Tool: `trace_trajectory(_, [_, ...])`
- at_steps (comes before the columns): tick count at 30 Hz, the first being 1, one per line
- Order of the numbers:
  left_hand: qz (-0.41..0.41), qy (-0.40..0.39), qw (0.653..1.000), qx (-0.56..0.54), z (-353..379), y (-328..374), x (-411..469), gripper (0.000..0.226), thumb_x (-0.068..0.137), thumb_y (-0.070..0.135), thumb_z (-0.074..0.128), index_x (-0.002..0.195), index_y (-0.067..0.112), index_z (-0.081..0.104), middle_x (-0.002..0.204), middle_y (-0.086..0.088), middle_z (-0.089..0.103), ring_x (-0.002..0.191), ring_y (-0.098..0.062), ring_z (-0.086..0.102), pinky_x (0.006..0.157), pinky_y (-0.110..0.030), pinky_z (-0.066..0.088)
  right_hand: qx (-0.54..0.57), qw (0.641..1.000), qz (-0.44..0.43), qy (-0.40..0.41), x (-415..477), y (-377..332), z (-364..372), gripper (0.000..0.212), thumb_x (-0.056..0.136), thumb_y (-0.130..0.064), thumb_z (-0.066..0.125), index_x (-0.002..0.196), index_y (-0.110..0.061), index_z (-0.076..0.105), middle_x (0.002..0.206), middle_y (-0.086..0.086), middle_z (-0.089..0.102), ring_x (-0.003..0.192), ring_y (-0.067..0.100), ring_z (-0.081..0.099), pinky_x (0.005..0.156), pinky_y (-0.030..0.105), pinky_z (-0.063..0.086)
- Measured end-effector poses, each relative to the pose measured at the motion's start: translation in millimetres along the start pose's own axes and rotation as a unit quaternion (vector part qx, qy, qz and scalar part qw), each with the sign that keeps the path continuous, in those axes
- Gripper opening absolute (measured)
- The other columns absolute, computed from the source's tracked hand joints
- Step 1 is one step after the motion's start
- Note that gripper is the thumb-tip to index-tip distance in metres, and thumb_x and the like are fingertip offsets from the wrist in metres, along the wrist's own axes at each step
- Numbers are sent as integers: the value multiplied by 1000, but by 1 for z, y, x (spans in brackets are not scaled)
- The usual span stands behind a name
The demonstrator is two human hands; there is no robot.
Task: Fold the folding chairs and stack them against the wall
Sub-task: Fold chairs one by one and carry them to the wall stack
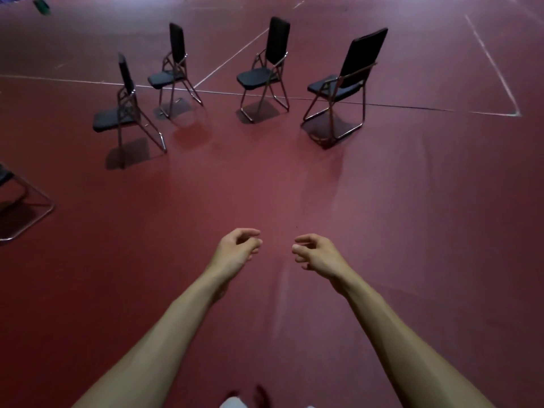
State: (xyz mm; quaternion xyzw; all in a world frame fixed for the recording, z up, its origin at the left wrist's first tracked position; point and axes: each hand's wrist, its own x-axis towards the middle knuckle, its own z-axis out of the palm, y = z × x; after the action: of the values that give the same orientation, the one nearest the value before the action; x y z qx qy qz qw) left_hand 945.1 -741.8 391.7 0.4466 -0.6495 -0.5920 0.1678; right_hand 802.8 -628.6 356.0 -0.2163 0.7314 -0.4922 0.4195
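Both hands, left hand [238, 245] and right hand [316, 251], hung loosely curled and empty, well short of four unfolded chairs [262, 72]. Careless folding could pinch fingers in the metal frames.

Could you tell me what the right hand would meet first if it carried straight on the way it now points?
Probably nothing soon: the right hand, empty and loosely curled, points forward over bare red floor. The unfolded chair far ahead lies nearest that line, though depth is hard to judge.
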Motion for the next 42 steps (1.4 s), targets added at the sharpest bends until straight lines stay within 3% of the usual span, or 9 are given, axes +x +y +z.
trace_trajectory(6, [-6, -6, 1000, -24, 15, 10, 114, 17, 92, 5, 60, 107, 13, 63, 94, -4, 64, 70, -5, 59, 54, -3, 41, 11, 999, 27, 22, 100, -25, -20, 33, 92, -11, 61, 123, -10, 48, 94, 13, 58, 71, 15, 56, 67, 29, 46])
trace_trajectory(9, [-11, -8, 999, -44, 5, 16, 197, 18, 92, 7, 60, 108, 15, 62, 94, -1, 63, 74, -6, 59, 58, -5, 43, 7, 999, 25, 34, 173, -50, -17, 37, 92, -12, 62, 126, -10, 47, 98, 15, 60, 75, 18, 58, 72, 34, 47])
trace_trajectory(14, [-20, -41, 999, -18, -17, 46, 309, 18, 92, 11, 62, 108, 20, 61, 96, 0, 64, 83, -13, 62, 74, -21, 46, -2, 998, 54, 41, 275, -102, -11, 33, 92, -13, 62, 123, -6, 54, 98, 12, 60, 78, 19, 57, 74, 34, 47])
trace_trajectory(21, [6, -60, 998, -12, 17, 125, 448, 26, 93, 9, 59, 118, 16, 55, 95, -3, 62, 71, -10, 59, 68, -18, 46, 44, 994, 39, 88, 387, -164, -49, 31, 93, -11, 59, 123, -8, 53, 102, 12, 60, 83, 19, 58, 76, 32, 48])
trace_trajectory(27, [10, -87, 996, 15, 117, 173, 554, 31, 93, 10, 61, 122, 14, 52, 96, 0, 60, 77, -8, 58, 80, -24, 47, 152, 976, 52, 147, 487, -157, -144, 24, 94, -12, 58, 117, -7, 57, 101, 7, 59, 76, 15, 59, 68, 24, 48])
trace_trajectory(30, [-4, -102, 994, 43, 180, 205, 607, 27, 93, 13, 61, 119, 16, 56, 99, 2, 62, 78, -7, 59, 86, -28, 48, 162, 973, 50, 159, 543, -163, -214, 20, 94, -14, 58, 114, -9, 58, 101, 6, 61, 80, 15, 61, 73, 25, 49])
trace_trajectory(35, [14, -128, 990, 54, 282, 278, 684, 18, 94, 11, 59, 111, 16, 62, 94, 0, 64, 76, -7, 57, 76, -22, 48, 139, 973, 27, 184, 603, -190, -336, 13, 93, -18, 61, 105, -16, 61, 98, 2, 65, 88, 16, 64, 87, 34, 51])
trace_trajectory(42, [27, -174, 984, 20, 414, 357, 786, 15, 93, 8, 59, 95, 22, 64, 88, 2, 64, 73, -8, 56, 74, -20, 47, 151, 961, 15, 232, 688, -223, -476, 4, 92, -17, 62, 94, -21, 63, 88, -3, 65, 84, 14, 63, 82, 32, 52])
